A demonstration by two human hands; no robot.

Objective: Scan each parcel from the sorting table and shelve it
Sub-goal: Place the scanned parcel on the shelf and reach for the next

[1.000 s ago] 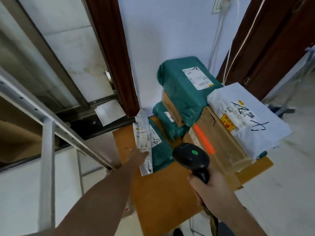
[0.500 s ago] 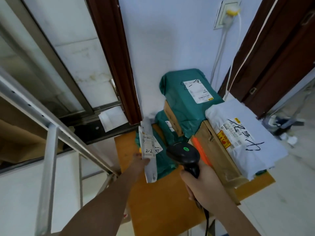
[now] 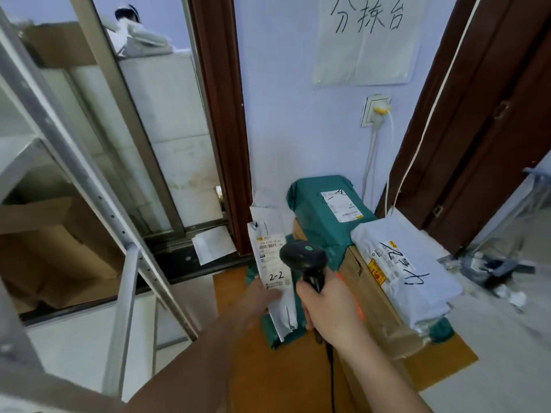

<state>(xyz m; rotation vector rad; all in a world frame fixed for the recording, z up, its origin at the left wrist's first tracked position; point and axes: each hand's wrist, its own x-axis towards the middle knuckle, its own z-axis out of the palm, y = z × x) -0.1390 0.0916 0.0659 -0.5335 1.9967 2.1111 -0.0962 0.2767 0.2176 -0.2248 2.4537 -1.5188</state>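
My left hand (image 3: 258, 299) grips a long white parcel (image 3: 269, 257) marked "2-2" near its lower half and holds it upright above the wooden sorting table (image 3: 286, 371). My right hand (image 3: 331, 314) is closed on the handle of a black barcode scanner (image 3: 304, 257), whose head with a green light sits just right of the parcel's label. Under the lifted parcel lies a flat green parcel (image 3: 275, 332). Behind are a tall green parcel (image 3: 328, 213), a cardboard box (image 3: 369, 296) and a grey-white bag (image 3: 405, 272) on top of it.
A grey metal shelf frame (image 3: 128, 302) with cardboard boxes (image 3: 56, 251) stands at the left. A dark wooden door frame (image 3: 220, 123) rises behind the table, another at the right. A wall socket (image 3: 376, 110) with cables and a paper sign hang above. Litter lies on the floor at the right.
My left hand has lifted the white "2-2" parcel off the green one and raised it upright. The scanner has moved up and left, close to the parcel's label.
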